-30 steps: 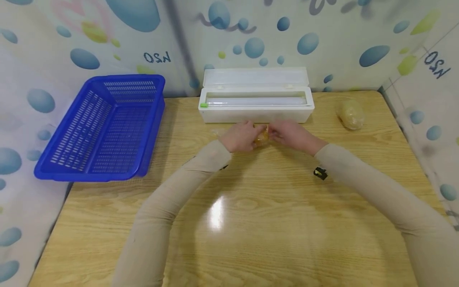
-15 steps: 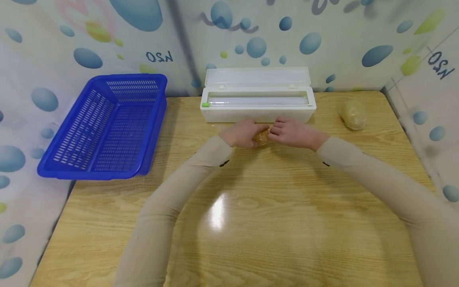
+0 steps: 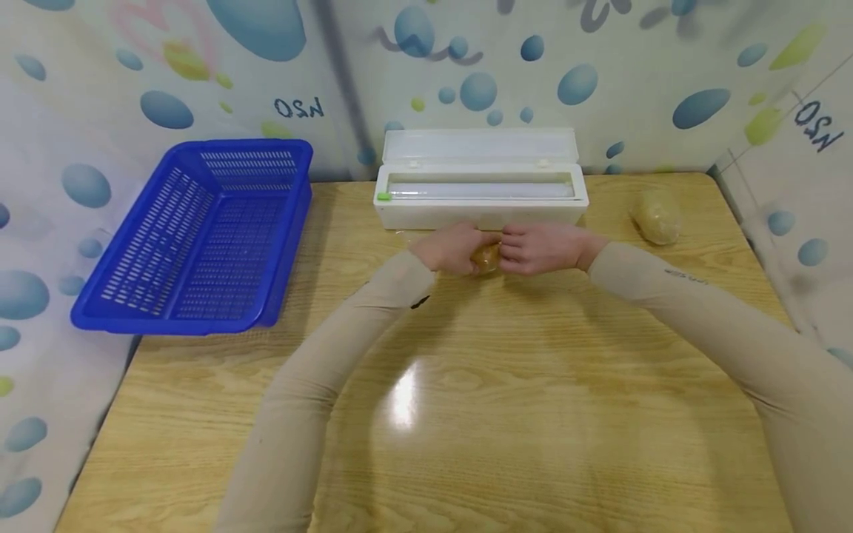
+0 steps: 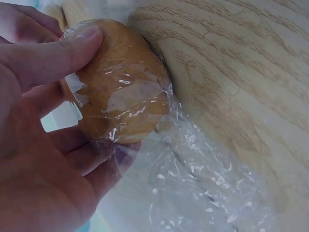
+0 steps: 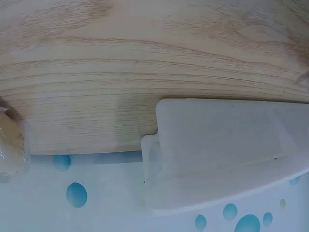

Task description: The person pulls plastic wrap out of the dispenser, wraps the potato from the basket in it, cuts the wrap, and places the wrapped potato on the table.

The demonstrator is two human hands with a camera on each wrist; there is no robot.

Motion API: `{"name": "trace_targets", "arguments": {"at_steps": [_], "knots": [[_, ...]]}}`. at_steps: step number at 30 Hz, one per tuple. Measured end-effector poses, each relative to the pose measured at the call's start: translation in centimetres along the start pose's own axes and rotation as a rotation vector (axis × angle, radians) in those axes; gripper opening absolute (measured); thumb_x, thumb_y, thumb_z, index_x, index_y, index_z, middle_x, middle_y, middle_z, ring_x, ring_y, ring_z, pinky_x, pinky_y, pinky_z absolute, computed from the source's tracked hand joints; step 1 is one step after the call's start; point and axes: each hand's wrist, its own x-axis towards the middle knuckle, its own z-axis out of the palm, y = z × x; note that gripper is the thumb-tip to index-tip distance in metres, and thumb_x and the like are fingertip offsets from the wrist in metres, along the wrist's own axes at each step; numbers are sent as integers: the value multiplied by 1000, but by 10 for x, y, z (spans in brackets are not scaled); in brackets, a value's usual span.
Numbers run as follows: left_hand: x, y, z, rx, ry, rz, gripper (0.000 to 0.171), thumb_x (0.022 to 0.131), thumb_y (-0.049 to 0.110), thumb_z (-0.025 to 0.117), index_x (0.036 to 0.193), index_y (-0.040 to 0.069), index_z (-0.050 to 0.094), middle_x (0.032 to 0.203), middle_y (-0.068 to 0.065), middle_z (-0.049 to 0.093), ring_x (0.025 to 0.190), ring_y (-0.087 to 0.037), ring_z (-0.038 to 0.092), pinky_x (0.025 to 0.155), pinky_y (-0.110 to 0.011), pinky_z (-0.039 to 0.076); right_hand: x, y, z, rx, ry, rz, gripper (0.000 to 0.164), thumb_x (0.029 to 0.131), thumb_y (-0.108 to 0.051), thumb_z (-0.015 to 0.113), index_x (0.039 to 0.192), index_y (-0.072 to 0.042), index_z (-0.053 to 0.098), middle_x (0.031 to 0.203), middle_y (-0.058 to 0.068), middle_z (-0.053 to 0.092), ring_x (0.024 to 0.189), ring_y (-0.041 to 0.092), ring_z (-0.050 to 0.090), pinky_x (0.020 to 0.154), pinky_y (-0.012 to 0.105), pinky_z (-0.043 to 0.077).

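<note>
A smooth, round orange-brown item (image 4: 125,82) wrapped in cling film (image 4: 207,179) is low over the table, in front of the dispenser box. In the left wrist view, my left hand (image 4: 43,159) grips it, thumb across the top and fingers curled underneath. A loose, crumpled tail of film trails away from it over the wood. My right hand (image 3: 543,248) is at the item's right end, knuckles up and fingers curled in against the wrapping; its fingertips are hidden in the head view. The right wrist view mainly shows the table and the box.
Behind my hands stands a white cling film dispenser (image 3: 481,215), lid raised, roll inside and a green slider at its left. A blue plastic basket (image 3: 266,296) stands at the left. Another film-wrapped, pale yellow item (image 3: 656,217) lies at the back right. A patterned wall covering borders the table.
My right hand has turned from a side-on pinch to a knuckles-up hold at the item's right end, its forearm rolling. My left hand keeps its grip on the item almost in place.
</note>
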Motion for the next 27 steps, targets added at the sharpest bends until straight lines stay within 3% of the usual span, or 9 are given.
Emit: {"name": "trace_targets", "arguments": {"at_steps": [8, 15, 20, 23, 27], "knots": [[1, 0, -2, -10, -18, -16, 63, 90, 15, 66, 147, 12, 41, 112, -7, 61, 98, -20, 51, 87, -33, 43, 0, 1, 1, 73, 17, 48, 2, 89, -4, 57, 90, -3, 56, 84, 11, 60, 81, 28, 56, 81, 39, 43], [1, 1, -2, -6, -5, 9, 61, 88, 15, 68, 144, 10, 45, 113, -9, 62, 98, -21, 53, 89, -34, 44, -2, -5, 7, -9, 115, 29, 21, 100, -2, 41, 90, -4, 59, 83, 12, 61, 80, 29, 56, 78, 39, 44], [0, 2, -2, -46, -10, -3, 60, 87, 12, 69, 143, 10, 47, 116, -10, 61, 103, -22, 54, 93, -34, 43, -5, -10, 15, -109, 199, 45, 37, 102, 4, 28, 88, -5, 61, 82, 12, 64, 86, 26, 55, 77, 37, 45], [0, 1, -3, -58, -12, -9, 61, 88, 12, 69, 144, 11, 46, 116, -10, 62, 103, -22, 54, 92, -34, 43, -5, -12, 16, -158, 221, 58, 39, 99, 9, 28, 88, -6, 62, 86, 13, 64, 89, 23, 55, 78, 36, 46], [0, -1, -4, -55, -14, 30, 62, 88, 12, 68, 145, 11, 44, 119, -11, 62, 106, -23, 56, 94, -33, 43, -7, -16, 17, -190, 260, 92, 33, 98, 10, 33, 91, -4, 62, 91, 14, 64, 92, 22, 55, 78, 36, 47]]}}
